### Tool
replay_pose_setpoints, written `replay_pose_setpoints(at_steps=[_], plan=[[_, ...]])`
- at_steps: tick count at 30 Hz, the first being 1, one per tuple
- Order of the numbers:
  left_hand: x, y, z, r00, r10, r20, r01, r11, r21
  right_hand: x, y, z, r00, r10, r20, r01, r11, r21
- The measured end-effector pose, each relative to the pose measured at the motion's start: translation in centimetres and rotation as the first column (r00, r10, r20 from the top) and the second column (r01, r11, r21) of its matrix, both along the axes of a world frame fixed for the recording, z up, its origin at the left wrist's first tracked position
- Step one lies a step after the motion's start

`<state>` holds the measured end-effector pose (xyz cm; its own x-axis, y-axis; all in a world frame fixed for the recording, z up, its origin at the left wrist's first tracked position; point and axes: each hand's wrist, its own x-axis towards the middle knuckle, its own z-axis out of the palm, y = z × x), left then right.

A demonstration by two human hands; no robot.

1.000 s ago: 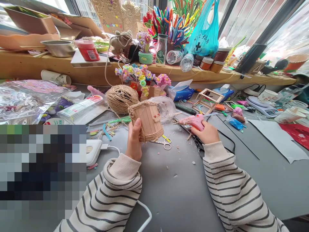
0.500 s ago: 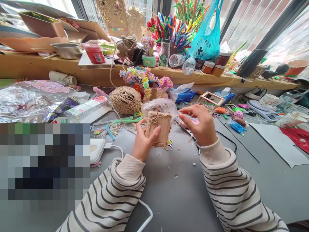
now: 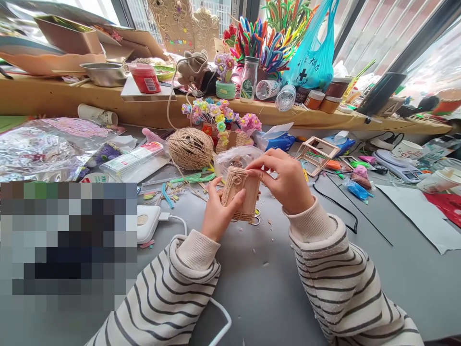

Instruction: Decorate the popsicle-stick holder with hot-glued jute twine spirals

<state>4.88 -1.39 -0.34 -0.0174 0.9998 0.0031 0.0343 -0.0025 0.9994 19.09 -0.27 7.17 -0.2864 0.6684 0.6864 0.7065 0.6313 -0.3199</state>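
Note:
My left hand [image 3: 217,215] grips a small cup made of wooden sticks [image 3: 242,198] wound with jute twine, held upright above the grey table [image 3: 259,288]. My right hand [image 3: 288,180] is closed on the cup's top rim, its fingertips pinching the edge. A ball of jute twine [image 3: 190,148] lies just behind the cup, its strand running toward it. Small scissors [image 3: 256,218] peek out under the cup. The pink glue gun is not in view; its black cord [image 3: 338,209] lies right of my right hand.
A white power bank [image 3: 148,222] with a cable lies at the left. Pipe-cleaner flowers [image 3: 219,113], a clear bag [image 3: 237,156], a tissue pack [image 3: 275,139] and a small stick frame [image 3: 317,153] stand behind. A cluttered wooden shelf [image 3: 43,98] runs along the window. Cups and a scale [image 3: 394,161] sit far right.
My right hand let go of the pink glue gun and moved left onto the cup's rim. My left hand turned the cup upright and lowered it a little.

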Motion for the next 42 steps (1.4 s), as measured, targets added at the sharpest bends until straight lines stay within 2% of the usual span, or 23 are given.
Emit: replay_pose_setpoints(at_steps=[4,8,17,23,28,42], plan=[[0.3,0.3,-0.5,0.997,0.034,0.076,-0.033,0.999,-0.011,0.4,-0.3,-0.5,0.997,-0.015,-0.072,0.013,1.0,-0.016],[0.2,0.2,-0.3,0.993,0.039,0.115,-0.037,0.999,-0.016,0.7,-0.8,-0.9,0.995,0.01,-0.102,-0.012,1.0,-0.018],[-0.1,-0.2,0.6,0.999,-0.019,-0.032,0.019,1.0,-0.022,0.8,-1.1,-1.6,0.995,0.005,-0.104,-0.003,1.0,0.019],[0.1,-0.1,0.4,0.999,0.043,0.016,-0.042,0.998,-0.035,0.8,-1.4,-2.3,0.989,-0.036,-0.145,0.05,0.994,0.092],[-0.1,-0.3,0.7,1.0,-0.027,0.017,0.028,0.998,-0.062,0.8,-1.7,-2.9,0.98,-0.067,-0.187,0.09,0.989,0.116],[-0.1,-0.3,0.7,0.997,-0.044,0.061,0.047,0.997,-0.062,0.9,-1.8,-3.9,0.957,-0.114,-0.267,0.134,0.989,0.058]])
